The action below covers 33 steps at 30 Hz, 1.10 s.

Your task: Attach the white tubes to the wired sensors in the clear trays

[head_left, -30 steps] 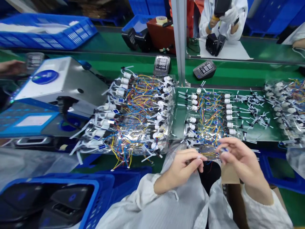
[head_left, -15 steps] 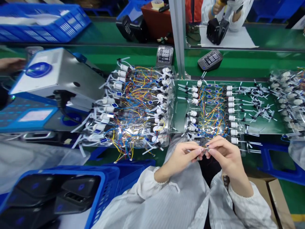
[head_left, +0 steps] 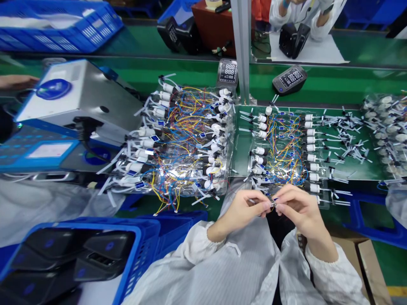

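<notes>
My left hand point(head_left: 249, 209) and my right hand point(head_left: 295, 207) meet in front of my lap, fingertips nearly touching. Between them is a tiny pale part point(head_left: 273, 204), pinched from both sides. A dark blue patch shows by the right fingertips; most of the part is covered by fingers. Just beyond my hands lies a clear plastic tray point(head_left: 322, 203) of white cylindrical pumps point(head_left: 314, 187) with red, yellow and blue wires point(head_left: 288, 159). Thin white tubes with black connectors point(head_left: 348, 135) lie in a loose pile right of it.
A second tray of wired pumps point(head_left: 187, 146) sits to the left, beside a grey-and-blue machine point(head_left: 104, 108). Two display monitors point(head_left: 289, 80) rest behind, near a metal post point(head_left: 241, 51). A blue crate point(head_left: 136, 254) holds black housings at lower left. Across the bench is another person point(head_left: 321, 25).
My hands stay together, with only small finger movements around the part. The view has shifted slightly. Across the bench, the other person's hands have moved up from the black device.
</notes>
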Tool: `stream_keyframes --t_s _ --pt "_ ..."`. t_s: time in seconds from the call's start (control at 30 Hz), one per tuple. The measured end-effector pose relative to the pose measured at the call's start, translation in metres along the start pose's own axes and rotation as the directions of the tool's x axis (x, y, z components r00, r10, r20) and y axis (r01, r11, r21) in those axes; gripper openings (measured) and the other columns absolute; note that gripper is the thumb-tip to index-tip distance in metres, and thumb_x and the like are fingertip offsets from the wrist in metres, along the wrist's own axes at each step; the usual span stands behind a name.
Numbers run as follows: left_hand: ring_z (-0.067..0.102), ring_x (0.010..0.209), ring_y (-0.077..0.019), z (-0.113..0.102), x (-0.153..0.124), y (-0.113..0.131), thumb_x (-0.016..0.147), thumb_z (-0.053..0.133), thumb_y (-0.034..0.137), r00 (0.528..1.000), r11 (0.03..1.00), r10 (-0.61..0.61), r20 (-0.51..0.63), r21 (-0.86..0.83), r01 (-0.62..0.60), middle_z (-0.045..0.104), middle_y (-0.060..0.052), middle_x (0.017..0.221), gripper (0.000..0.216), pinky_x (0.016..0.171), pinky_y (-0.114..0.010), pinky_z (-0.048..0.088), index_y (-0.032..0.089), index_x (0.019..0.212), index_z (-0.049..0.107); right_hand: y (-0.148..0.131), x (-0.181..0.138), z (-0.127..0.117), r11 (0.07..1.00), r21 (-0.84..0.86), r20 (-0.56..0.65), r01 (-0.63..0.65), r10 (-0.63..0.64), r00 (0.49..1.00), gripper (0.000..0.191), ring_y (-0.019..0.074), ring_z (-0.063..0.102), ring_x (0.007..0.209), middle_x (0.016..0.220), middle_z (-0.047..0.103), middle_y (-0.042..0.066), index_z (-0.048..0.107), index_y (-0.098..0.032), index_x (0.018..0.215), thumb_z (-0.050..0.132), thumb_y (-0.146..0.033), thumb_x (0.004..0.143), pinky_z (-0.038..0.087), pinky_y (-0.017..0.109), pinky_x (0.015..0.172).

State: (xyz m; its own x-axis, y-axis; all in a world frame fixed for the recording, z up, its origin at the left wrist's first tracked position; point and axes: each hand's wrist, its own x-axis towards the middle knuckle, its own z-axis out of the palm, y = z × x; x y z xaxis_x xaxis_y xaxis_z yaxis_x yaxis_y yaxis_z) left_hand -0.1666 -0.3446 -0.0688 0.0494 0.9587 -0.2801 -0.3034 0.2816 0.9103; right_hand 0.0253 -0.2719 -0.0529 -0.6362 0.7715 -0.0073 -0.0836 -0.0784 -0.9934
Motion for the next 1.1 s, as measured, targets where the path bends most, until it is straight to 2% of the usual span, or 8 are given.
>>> stream_keyframes --t_s 0.17,0.3,0.5,0.7,0.8,0.9,1.0,1.1 --pt "0.059 0.053 -0.0108 -0.001 0.001 -0.003 0.083 0.083 0.054 1.0 1.0 0.018 -0.006 -0.007 -0.018 0.07 -0.006 0.071 0.044 0.052 -0.023 0.048 0.012 0.076 0.076 -0.001 0.002 -0.003 0.981 -0.179 0.003 0.075 -0.075 0.997 0.011 0.0195 0.071 0.085 0.098 0.074 0.007 0.081 -0.029 0.095 0.076 -0.02 0.092 0.06 0.032 0.069" --pt "0.058 0.053 -0.01 -0.002 0.001 -0.004 0.085 0.082 0.051 1.0 1.0 0.019 -0.013 0.017 -0.019 0.07 -0.006 0.071 0.041 0.053 -0.022 0.046 0.011 0.077 0.076 -0.004 0.005 -0.007 0.935 -0.321 0.078 0.15 -0.131 0.988 0.013 0.0198 0.072 0.09 0.099 0.076 0.006 0.08 -0.029 0.097 0.074 -0.018 0.094 0.059 0.034 0.076" --pt "0.056 0.053 -0.0092 0.002 -0.001 -0.009 0.088 0.079 0.043 1.0 0.997 0.005 -0.024 0.078 -0.003 0.071 -0.006 0.071 0.034 0.053 -0.02 0.043 0.011 0.08 0.078 -0.011 0.008 -0.015 0.899 -0.379 0.214 0.218 -0.144 0.966 0.014 0.0158 0.071 0.086 0.098 0.075 0.004 0.078 -0.026 0.098 0.07 -0.014 0.096 0.055 0.029 0.075" --pt "0.06 0.056 -0.0105 0.001 -0.004 -0.007 0.094 0.071 0.029 0.998 0.954 0.056 -0.024 0.295 -0.047 0.073 -0.005 0.073 0.021 0.054 -0.02 0.044 0.013 0.084 0.08 -0.002 0.002 -0.012 0.88 -0.425 0.195 0.212 -0.14 0.971 0.018 0.0162 0.07 0.09 0.1 0.075 0.004 0.077 -0.027 0.101 0.069 -0.012 0.096 0.055 0.029 0.079" --pt "0.068 0.069 -0.0132 -0.003 -0.004 -0.001 0.093 0.075 0.026 0.991 0.911 0.135 -0.017 0.396 -0.117 0.077 -0.005 0.084 0.012 0.06 -0.021 0.047 0.016 0.091 0.082 0.003 -0.004 -0.008 0.92 -0.365 0.092 0.143 -0.117 0.989 0.015 0.0163 0.071 0.09 0.098 0.074 0.003 0.077 -0.027 0.097 0.071 -0.013 0.095 0.056 0.029 0.079" --pt "0.071 0.078 -0.0154 -0.005 -0.005 0.002 0.091 0.079 0.026 0.957 0.852 0.291 0.005 0.454 -0.261 0.08 -0.005 0.088 0.009 0.069 -0.023 0.051 0.019 0.094 0.083 0.004 -0.009 -0.006 0.959 -0.267 0.012 0.093 -0.093 0.996 0.014 0.0158 0.071 0.088 0.098 0.073 0.003 0.077 -0.027 0.097 0.073 -0.014 0.095 0.057 0.029 0.076" --pt "0.071 0.075 -0.0151 -0.005 -0.007 0.001 0.093 0.078 0.023 0.904 0.79 0.425 0.043 0.47 -0.394 0.08 -0.006 0.085 0.007 0.07 -0.024 0.052 0.018 0.092 0.083 0.004 -0.012 -0.004 0.962 -0.252 0.011 0.103 -0.103 0.995 0.014 0.0164 0.071 0.089 0.099 0.072 0.004 0.077 -0.027 0.097 0.073 -0.014 0.095 0.058 0.029 0.075" --pt "0.07 0.071 -0.0141 -0.003 -0.009 0.0 0.093 0.077 0.019 0.864 0.742 0.502 0.042 0.491 -0.456 0.079 -0.006 0.083 0.005 0.064 -0.023 0.05 0.017 0.093 0.082 0.005 -0.012 -0.004 0.958 -0.262 0.022 0.119 -0.118 0.993 0.014 0.0166 0.071 0.088 0.098 0.072 0.004 0.077 -0.027 0.096 0.072 -0.014 0.095 0.058 0.029 0.074"
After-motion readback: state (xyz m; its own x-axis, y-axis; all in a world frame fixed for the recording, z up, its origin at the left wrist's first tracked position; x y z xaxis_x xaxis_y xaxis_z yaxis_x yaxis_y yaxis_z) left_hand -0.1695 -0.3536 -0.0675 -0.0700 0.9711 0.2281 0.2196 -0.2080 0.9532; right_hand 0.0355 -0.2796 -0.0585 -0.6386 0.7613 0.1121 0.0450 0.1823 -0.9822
